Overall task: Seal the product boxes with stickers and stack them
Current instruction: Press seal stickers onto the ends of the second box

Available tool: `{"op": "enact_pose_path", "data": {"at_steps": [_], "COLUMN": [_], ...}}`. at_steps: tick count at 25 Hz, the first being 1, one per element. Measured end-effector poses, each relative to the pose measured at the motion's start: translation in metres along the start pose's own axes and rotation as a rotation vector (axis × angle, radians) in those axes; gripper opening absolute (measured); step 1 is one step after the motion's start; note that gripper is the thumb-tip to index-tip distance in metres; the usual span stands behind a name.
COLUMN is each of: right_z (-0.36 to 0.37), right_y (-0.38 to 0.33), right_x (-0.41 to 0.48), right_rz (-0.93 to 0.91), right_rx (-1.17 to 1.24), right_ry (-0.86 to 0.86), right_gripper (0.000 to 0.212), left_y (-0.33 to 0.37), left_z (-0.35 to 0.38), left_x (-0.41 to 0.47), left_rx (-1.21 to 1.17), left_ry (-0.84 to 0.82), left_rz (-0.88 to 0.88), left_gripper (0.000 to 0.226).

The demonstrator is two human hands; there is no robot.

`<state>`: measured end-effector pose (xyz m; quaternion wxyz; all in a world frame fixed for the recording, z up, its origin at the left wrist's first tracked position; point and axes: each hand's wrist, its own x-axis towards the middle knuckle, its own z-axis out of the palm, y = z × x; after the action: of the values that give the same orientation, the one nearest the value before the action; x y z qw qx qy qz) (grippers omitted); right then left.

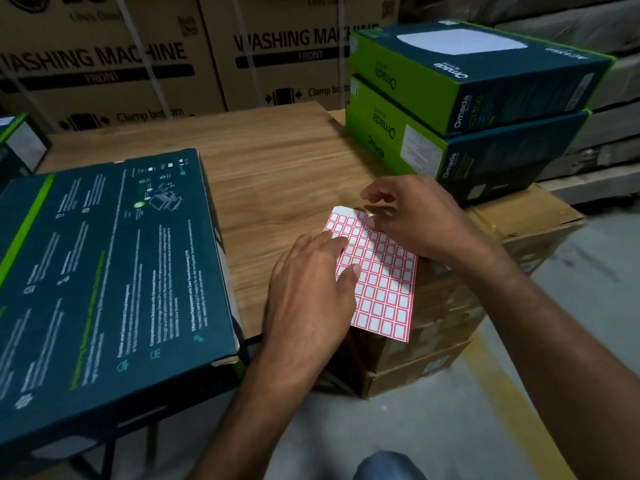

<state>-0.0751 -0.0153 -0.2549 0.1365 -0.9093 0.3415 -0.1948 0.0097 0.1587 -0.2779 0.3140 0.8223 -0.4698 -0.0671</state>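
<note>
A sheet of small red-bordered white stickers (pixel 382 282) lies at the right front corner of the wooden table (pixel 277 161). My left hand (pixel 308 289) presses flat on the sheet's left side. Over its top edge, the fingertips of my right hand (pixel 415 216) pinch at one sticker. A large dark teal and green product box (pixel 104 271) lies flat on the left, printed side up. Two more such boxes are stacked at the back right, the upper one (pixel 485 71) on the lower one (pixel 478 147).
Big brown washing-machine cartons (pixel 138 64) form a wall behind the table. Flat brown cartons (pixel 450 313) are piled under the right stack, beside the table's corner. Another dark box (pixel 17 147) shows at the far left edge. The grey floor carries a yellow line (pixel 512 389).
</note>
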Motion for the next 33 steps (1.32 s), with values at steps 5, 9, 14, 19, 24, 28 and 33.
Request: {"op": "enact_pose_path", "data": {"at_steps": [5,9,14,19,24,28,33], "right_z": [-0.003,-0.005,-0.004,-0.010,-0.040,-0.062,-0.076], "right_y": [-0.008,-0.008,-0.024,-0.036,-0.048,-0.065,-0.080], "right_x": [-0.035,-0.078,-0.106,-0.124,-0.157,-0.183,-0.199], "right_rz": [0.220,0.482,0.545,0.537,0.456,0.323,0.287], "right_rx": [0.071,0.103,0.288,0.618,1.118,1.106,1.070], "right_ry": [0.070,0.165,0.117,0.249,0.144,0.018,-0.038], "right_gripper": [0.048,0.048,0.048,0.062,0.088,0.073,0.079], "left_y": [-0.002,-0.005,-0.005,-0.003,0.011,0.029,0.036], "left_z": [-0.008,-0.008,-0.003,-0.006,-0.028,-0.060,-0.094], "left_x": [-0.012,-0.018,-0.028,-0.042,-0.058,-0.078,-0.116], "left_rx": [0.026,0.013,0.007,-0.179,-0.798,-1.121,-1.092], "left_ry": [-0.016,-0.020,-0.023,0.023,0.048,0.049,0.140], "left_rz": [0.020,0.036,0.017,0.015,-0.159,-0.200,-0.068], "left_gripper": [0.053,0.052,0.056,0.056,0.078,0.039,0.021]}}
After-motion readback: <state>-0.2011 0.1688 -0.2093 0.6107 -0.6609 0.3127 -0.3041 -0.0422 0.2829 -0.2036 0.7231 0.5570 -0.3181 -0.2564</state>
